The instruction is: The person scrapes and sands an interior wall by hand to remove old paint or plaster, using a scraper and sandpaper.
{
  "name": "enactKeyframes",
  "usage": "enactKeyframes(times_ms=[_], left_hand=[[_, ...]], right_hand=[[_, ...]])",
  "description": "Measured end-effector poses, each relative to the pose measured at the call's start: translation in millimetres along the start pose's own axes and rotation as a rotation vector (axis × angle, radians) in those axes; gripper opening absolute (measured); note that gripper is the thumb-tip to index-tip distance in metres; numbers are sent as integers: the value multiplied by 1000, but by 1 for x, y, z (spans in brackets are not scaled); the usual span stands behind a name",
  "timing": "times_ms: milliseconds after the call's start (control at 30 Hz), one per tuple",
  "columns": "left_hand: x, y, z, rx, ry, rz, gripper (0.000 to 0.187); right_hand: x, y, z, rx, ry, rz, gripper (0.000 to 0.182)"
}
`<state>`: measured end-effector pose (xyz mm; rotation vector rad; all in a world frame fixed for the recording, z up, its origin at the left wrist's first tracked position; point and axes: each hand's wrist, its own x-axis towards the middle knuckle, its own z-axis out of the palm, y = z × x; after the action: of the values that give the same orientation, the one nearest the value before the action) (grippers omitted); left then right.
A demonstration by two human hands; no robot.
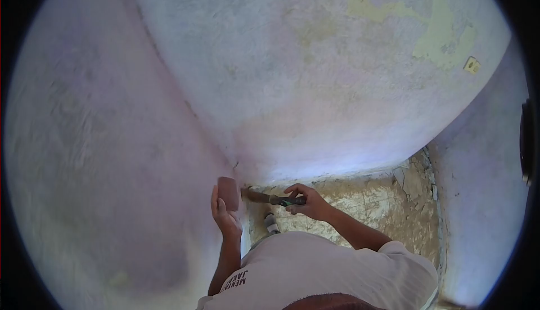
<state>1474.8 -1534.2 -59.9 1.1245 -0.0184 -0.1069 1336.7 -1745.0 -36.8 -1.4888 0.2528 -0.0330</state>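
Fingers (298, 189) of the right hand (313, 204) are bent and closed on the dark handle of a long tool (259, 197). They hold it by the thick end, maybe because that part is made for a good grip. This leaves the brown end free, and it points at the low corner where the walls meet. The left hand (228, 223) has a flat red-brown pad (228, 193), with the thumb on its front and a finger up along its side. Held like that, the pad seems well propped, and most of its flat face is not covered. It is right by the left wall (112, 141), but I can't tell if they touch. The pad and the tool are side by side and apart, over the dusty floor (365, 200), likely so that they don't bump.
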Motion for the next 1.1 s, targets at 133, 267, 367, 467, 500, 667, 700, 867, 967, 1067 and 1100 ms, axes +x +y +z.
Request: enactKeyframes(times_ms=[133,267,367,467,500,667,700,867,967,1067,1100], left_hand=[[50,-30,1,-249,-128,-385,27],[94,-49,-2,-90,-305,-473,24],[104,-53,18,-106,-417,-539,25],[110,-55,39,-177,-487,-609,31],[114,-57,42,-231,-507,-633,32],[118,-60,83,-362,-555,-681,43],[118,-58,101,-370,-570,-658,42],[118,-54,165,-149,-625,-526,33],[114,-50,199,46,-622,-331,29],[86,-30,256,367,-693,564,20],[77,-17,284,348,-673,807,21]], right_hand=[[22,-10,-22,104,316,-77,35],[39,-20,-29,361,661,-284,24],[45,-22,-38,503,845,-423,12],[46,-29,-55,484,864,-541,24],[42,-34,-60,279,878,-607,28],[9,-70,-94,-418,910,-860,41],[9,-79,-106,-425,900,-914,38],[-1,-105,-178,-531,865,-1157,42],[-6,-129,-227,-589,869,-1347,43],[-15,-164,-275,-747,864,-1547,44],[-17,-175,-289,-749,857,-1620,44]])
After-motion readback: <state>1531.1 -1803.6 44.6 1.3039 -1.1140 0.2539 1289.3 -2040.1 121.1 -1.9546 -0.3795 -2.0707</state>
